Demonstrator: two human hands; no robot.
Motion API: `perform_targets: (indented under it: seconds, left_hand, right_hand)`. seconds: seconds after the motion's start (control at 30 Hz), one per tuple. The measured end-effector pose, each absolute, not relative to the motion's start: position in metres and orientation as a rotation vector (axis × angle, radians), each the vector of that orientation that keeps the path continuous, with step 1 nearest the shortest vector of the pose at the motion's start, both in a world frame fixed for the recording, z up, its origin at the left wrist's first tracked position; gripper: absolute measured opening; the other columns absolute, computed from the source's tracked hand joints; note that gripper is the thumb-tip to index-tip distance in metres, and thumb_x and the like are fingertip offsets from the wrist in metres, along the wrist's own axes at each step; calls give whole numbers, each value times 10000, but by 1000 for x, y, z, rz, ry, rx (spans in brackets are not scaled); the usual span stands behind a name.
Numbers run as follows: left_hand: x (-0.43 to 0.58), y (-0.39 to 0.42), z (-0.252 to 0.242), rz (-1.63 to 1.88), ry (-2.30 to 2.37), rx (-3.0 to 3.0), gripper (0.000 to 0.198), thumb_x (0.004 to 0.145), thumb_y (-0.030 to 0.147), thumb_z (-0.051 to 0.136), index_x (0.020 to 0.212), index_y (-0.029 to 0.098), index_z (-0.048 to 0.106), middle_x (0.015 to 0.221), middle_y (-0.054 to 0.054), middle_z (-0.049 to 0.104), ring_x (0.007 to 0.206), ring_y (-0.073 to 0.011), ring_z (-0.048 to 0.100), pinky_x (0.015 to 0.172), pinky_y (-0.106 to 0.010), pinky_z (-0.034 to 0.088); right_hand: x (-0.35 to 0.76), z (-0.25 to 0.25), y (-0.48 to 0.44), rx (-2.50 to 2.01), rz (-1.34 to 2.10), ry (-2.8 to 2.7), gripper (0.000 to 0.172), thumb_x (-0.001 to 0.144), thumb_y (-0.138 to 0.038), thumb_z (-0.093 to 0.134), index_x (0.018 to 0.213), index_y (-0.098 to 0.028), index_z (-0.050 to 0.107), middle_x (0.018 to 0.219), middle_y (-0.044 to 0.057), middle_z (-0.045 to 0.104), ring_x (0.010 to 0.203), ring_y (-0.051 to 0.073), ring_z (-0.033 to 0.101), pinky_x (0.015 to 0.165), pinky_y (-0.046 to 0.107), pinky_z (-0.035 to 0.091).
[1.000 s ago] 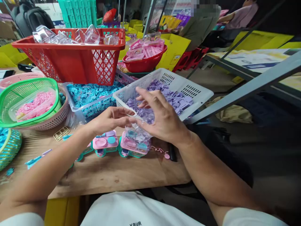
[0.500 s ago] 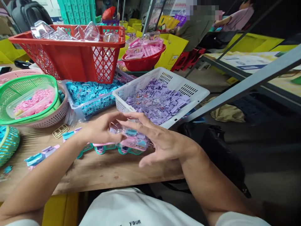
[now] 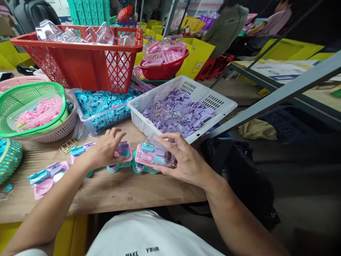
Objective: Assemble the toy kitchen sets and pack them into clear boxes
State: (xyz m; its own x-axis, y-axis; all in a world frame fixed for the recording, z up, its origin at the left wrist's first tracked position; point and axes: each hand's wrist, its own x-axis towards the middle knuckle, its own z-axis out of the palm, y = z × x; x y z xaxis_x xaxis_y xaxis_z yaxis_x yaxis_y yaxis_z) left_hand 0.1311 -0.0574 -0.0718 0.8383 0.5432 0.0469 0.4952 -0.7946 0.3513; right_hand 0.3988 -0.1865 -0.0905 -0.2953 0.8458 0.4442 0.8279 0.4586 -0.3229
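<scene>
The right hand [image 3: 188,161] had its fingers round the clear cover [image 3: 152,139] on the toy truck [image 3: 145,168] just beneath them — a tilted push could have knocked its small pieces [image 3: 147,147] askew — while the left hand [image 3: 104,152], fingers loosely spread, hovered by the neighbouring truck [image 3: 125,164].

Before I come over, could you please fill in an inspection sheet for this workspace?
Surface: flat brown tabletop, small dark marks near the front edge.
Job's things: clear plastic cover over a pink-and-teal plastic toy; similar toy to its left.
Clutter: flat tan plastic frame; white perforated basket of purple plastic pieces.
Hands: right hand holds the cover; left hand is open over the similar toy, contact unclear.
Cables: nothing seen.
Surroundings: red plastic basket, slanted grey metal bar, black bag, two people beyond.
</scene>
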Motion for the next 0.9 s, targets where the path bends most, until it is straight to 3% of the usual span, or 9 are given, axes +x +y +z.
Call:
perform_targets:
  seconds: [0.2,0.4,0.5,0.67,0.8,0.9]
  left_hand:
    - [135,-81,-82,-82,995,2848,575,916,409,599,1376,85,478,1304,-222,579,1154,-342,588,1002,-470,485]
    - [139,-125,-71,-231,1403,2695,603,971,478,497,1405,62,449,1252,-226,600,992,-340,682,734,-397,541]
    - [132,-141,-72,-243,1444,2602,675,968,507,506,1463,64,393,1246,-222,613,996,-341,698,686,-372,541]
    - [101,-156,-87,29,1320,2403,895,855,653,626,1524,131,343,1359,-218,571,1150,-369,656,886,-454,563]
    - [74,-158,-121,364,987,2260,1073,729,706,726,1571,211,284,1606,-198,332,1486,-371,341,1186,-503,372]
    - [67,-156,-146,437,881,2090,1143,751,680,721,1621,242,124,1673,-149,211,1540,-331,240,1239,-466,294]
  right_hand:
    - [404,-84,-196,-1417,60,-2334,1009,781,-418,814,1606,-324,242,1386,140,455,1249,346,573,1067,512,518]
    - [398,-70,-192,-1390,36,-2369,902,819,-306,757,1588,-282,286,1334,147,506,1194,345,610,998,499,562]
    - [390,-62,-206,-1328,-26,-2332,892,823,-284,717,1593,-289,266,1310,148,511,1188,347,602,993,509,566]
    - [382,-72,-255,-1285,121,-2345,909,823,-339,699,1606,-291,239,1271,153,518,1163,340,612,941,476,605]
    - [377,-130,-284,-1448,172,-2351,894,848,-317,679,1608,-292,209,1245,158,536,1066,330,656,866,493,629]
    - [374,-170,-294,-1541,182,-2319,906,860,-369,706,1608,-315,197,1182,139,552,927,298,679,780,479,644]
